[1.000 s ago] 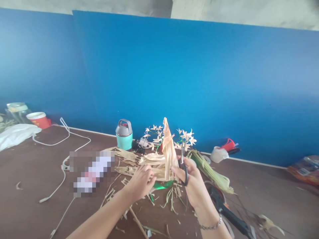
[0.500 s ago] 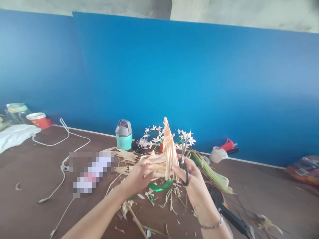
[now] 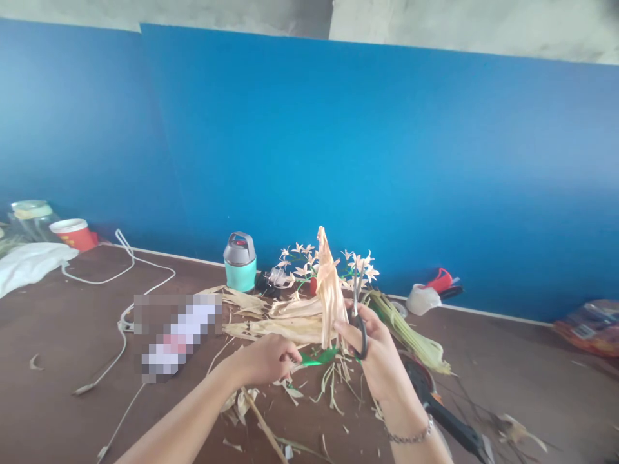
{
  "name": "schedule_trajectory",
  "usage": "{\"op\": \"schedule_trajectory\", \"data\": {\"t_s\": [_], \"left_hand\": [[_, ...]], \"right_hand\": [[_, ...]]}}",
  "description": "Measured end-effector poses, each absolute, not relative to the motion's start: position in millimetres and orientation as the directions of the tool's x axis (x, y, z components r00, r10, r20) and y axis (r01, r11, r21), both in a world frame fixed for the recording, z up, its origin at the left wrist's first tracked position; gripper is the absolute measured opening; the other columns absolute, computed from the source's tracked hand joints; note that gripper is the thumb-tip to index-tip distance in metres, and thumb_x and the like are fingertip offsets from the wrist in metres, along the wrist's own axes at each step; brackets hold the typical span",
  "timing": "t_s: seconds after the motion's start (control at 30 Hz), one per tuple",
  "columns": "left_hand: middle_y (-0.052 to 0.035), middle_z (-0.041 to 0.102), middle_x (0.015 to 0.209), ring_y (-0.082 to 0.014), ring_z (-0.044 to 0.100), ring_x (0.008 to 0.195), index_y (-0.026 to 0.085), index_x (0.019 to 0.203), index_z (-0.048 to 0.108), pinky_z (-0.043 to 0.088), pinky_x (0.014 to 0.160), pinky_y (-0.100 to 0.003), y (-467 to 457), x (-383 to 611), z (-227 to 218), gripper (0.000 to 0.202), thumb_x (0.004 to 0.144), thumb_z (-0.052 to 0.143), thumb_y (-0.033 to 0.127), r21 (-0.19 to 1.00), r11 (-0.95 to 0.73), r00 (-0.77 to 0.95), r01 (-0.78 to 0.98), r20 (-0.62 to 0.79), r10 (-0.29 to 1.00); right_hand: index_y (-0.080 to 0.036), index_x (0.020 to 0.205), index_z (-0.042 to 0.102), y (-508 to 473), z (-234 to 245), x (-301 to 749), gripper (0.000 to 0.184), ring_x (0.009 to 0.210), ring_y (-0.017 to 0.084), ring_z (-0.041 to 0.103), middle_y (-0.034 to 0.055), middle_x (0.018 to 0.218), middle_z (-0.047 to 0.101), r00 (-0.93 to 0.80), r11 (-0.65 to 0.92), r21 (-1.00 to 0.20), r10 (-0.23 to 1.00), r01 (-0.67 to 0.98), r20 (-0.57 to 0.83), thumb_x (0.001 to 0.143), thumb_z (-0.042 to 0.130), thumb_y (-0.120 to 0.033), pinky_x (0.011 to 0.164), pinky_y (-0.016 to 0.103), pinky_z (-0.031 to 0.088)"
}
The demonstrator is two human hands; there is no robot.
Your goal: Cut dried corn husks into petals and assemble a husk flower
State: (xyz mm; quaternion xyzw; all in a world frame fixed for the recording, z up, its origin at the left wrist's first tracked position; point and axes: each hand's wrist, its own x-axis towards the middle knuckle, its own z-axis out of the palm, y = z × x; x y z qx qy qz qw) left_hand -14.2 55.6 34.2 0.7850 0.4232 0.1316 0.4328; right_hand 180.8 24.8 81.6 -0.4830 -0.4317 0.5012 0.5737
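The pale tan strip of dried husk (image 3: pixel 329 290) stands upright, its lower end pinched by the thumb and fingers of my right hand (image 3: pixel 380 361), and its tip rises well above my knuckles. That same hand has the black-handled scissors (image 3: pixel 358 325) hooked on its fingers, blades pointing up just beside the husk on its right.

That's my worry: one hand is doing two jobs. The pinch on the husk is slight and the stuff looks brittle. I reckon a twist of the wrist could split it or let it slide out. The blades sit so close that they could nick the husk or my thumb.

My left hand (image 3: pixel 264 361) is lower and apart from the husk, down at the table. Its fingers are curled shut on what looks like the end of the green ribbon (image 3: pixel 319 356), which runs across under the husk towards my right hand. A tug there could snag it.

Beyond both hands lies a heap of loose dried husks (image 3: pixel 285 322), and behind it small pale paper-like flowers (image 3: pixel 360 261), near enough for the husk tip to knock. Past my left hand is a teal container with a grey lid (image 3: pixel 240 261). Right of my right hand lies a green-yellow bundle of stalks (image 3: pixel 411 335).
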Motion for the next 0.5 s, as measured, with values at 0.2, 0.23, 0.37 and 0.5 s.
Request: {"op": "schedule_trajectory", "data": {"t_s": [0.2, 0.23, 0.37, 0.5], "left_hand": [[-0.0037, 0.068, 0.069, -0.0198, 0.060, 0.061, 0.022, 0.087, 0.069, 0.040, 0.058, -0.027, 56.4, -3.7, 22.5, 0.030, 0.067, 0.050, 0.010, 0.643, -0.478, 0.540, 0.598, 0.117, 0.834], [-0.0040, 0.068, 0.070, -0.0201, 0.060, 0.063, 0.022, 0.087, 0.068, 0.041, 0.060, -0.027, 57.0, -2.5, 18.0, 0.029, 0.067, 0.050, 0.009, 0.618, -0.488, 0.534, 0.616, 0.128, 0.836], [-0.0073, 0.067, 0.087, -0.0225, 0.061, 0.082, 0.019, 0.088, 0.064, 0.043, 0.071, -0.030, 58.0, 1.4, 2.5, 0.023, 0.072, 0.051, 0.010, 0.511, -0.550, 0.569, 0.661, 0.137, 0.811], [-0.0077, 0.063, 0.085, -0.0213, 0.060, 0.078, 0.018, 0.083, 0.066, 0.043, 0.066, -0.029, 55.9, 6.6, -1.2, 0.024, 0.074, 0.047, 0.006, 0.346, -0.596, 0.598, 0.725, 0.112, 0.793]], "right_hand": [[-0.021, 0.105, 0.060, 24.1, 80.1, 181.8, 0.045, 0.061, 0.014, 0.055, 0.0014, 0.076, 0.066, 0.077, 0.042, -0.988, 0.997, -0.150, 0.031, 0.064, 0.076, -0.034, 0.053, 0.023, 0.040], [-0.020, 0.105, 0.060, 23.9, 79.8, 181.9, 0.045, 0.061, 0.014, 0.055, 0.0016, 0.077, 0.066, 0.071, 0.043, -0.988, 0.997, -0.150, 0.033, 0.065, 0.075, -0.034, 0.053, 0.023, 0.040], [-0.020, 0.104, 0.060, 23.7, 79.7, 181.8, 0.043, 0.062, 0.015, 0.056, 0.0018, 0.077, 0.065, 0.068, 0.039, -0.986, 0.997, -0.160, 0.029, 0.066, 0.075, -0.031, 0.052, 0.023, 0.040], [-0.020, 0.104, 0.060, 24.4, 79.1, 181.2, 0.043, 0.062, 0.014, 0.055, 0.0016, 0.076, 0.065, 0.074, 0.045, -0.986, 0.997, -0.160, 0.033, 0.065, 0.075, -0.029, 0.052, 0.022, 0.040]]}}
